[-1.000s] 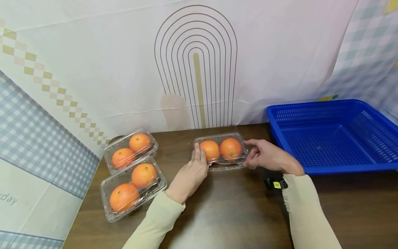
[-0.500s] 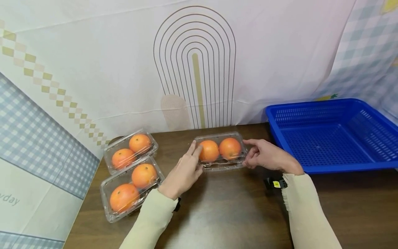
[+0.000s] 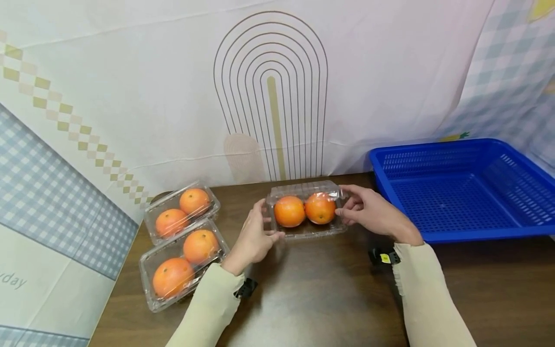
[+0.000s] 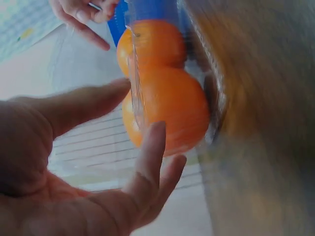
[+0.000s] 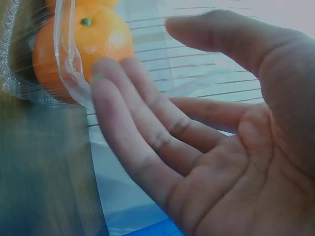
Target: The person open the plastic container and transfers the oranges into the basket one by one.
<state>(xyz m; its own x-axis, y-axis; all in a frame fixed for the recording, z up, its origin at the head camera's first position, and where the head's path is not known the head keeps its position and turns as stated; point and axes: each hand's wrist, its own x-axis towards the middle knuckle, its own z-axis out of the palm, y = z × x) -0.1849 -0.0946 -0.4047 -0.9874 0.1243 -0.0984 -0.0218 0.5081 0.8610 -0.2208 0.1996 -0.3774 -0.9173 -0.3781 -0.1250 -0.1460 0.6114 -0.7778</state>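
A clear plastic clamshell box (image 3: 312, 234) with two oranges (image 3: 289, 211) sits on the table between the hands. Its lid (image 3: 303, 186) looks tilted up toward the back. My left hand (image 3: 251, 236) is at the box's left end, thumb by the front corner and fingers spread. In the left wrist view, thumb and fingers stand apart beside the nearer orange (image 4: 170, 110). At the right end is my right hand (image 3: 375, 212), fingers extended in the right wrist view, fingertips (image 5: 106, 78) against the box's edge. Whether its thumb touches the film is unclear.
Two more clear boxes (image 3: 149, 277), each with two oranges, lie at the left of the table (image 3: 321, 299). A blue plastic basket (image 3: 442, 205) stands at the right. A patterned cloth (image 3: 182, 96) hangs behind.
The lid has risen from lying flat over the oranges to tilting up at the back. My left hand slid left off the lid; my right thumb moved up slightly.
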